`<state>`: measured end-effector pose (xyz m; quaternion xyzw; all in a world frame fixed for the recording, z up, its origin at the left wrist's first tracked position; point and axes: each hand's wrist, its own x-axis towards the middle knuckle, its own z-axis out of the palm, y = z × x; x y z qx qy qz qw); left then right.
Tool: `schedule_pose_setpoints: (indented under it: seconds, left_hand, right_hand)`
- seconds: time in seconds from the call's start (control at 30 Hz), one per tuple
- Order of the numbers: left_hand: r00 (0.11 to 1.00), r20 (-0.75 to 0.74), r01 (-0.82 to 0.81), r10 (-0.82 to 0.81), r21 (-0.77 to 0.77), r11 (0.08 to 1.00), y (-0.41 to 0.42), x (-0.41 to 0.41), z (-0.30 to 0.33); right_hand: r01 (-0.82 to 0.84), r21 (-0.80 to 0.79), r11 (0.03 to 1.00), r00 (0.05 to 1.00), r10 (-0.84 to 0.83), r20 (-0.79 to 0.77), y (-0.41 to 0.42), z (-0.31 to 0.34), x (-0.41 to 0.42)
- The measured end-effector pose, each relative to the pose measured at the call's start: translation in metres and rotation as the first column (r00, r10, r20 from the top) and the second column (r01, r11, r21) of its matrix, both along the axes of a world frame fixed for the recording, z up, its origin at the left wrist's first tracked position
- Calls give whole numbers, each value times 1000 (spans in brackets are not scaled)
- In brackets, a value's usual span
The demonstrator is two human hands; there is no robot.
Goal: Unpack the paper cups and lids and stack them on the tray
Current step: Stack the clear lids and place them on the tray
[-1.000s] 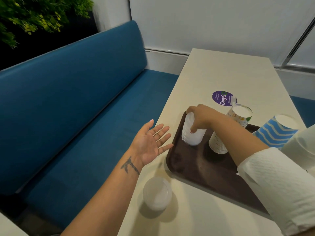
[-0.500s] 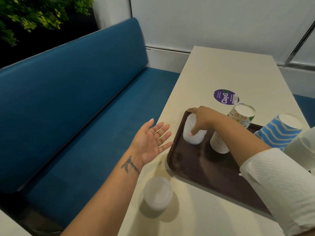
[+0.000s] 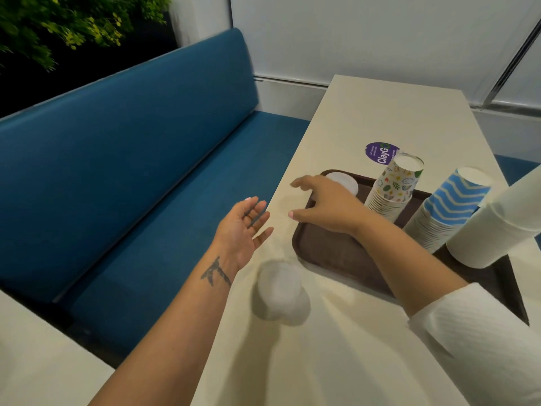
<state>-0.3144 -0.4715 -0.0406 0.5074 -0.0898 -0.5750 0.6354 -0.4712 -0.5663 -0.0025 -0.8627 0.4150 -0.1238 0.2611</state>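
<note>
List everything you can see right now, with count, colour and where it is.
tray: one, dark brown, on the table's near right part
lid stack: one, white, tray's far left corner
patterned cups: one inverted stack, white with coloured doodles, on tray
striped cups: one inverted stack, blue and white, on tray
white cups: one stack, plain white, tray's right end
loose lids: blurred, white, on table near the tray
sticker: one, purple, on table beyond tray
table: one, cream
bench: one, blue, left
plant: green, top left
left hand: open, empty
right hand: open, over tray
</note>
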Motion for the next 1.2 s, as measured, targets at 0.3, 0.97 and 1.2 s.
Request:
schedule_pose_setpoints:
  seconds: [0.3, 0.97, 1.2]
  left_hand:
    - [997, 77, -46, 27, 267, 963, 46, 1, -22]
    - [974, -91, 225, -206, 446, 866, 68, -13, -31]
    - [969, -96, 246, -227, 381, 891, 63, -8, -26]
  right_hand:
    - [-185, 176, 967, 910, 236, -342, 77, -58, 14]
    - [-88, 124, 988, 958, 118, -260, 97, -91, 17]
    - [8, 311, 950, 1000, -13, 14, 81, -68, 9]
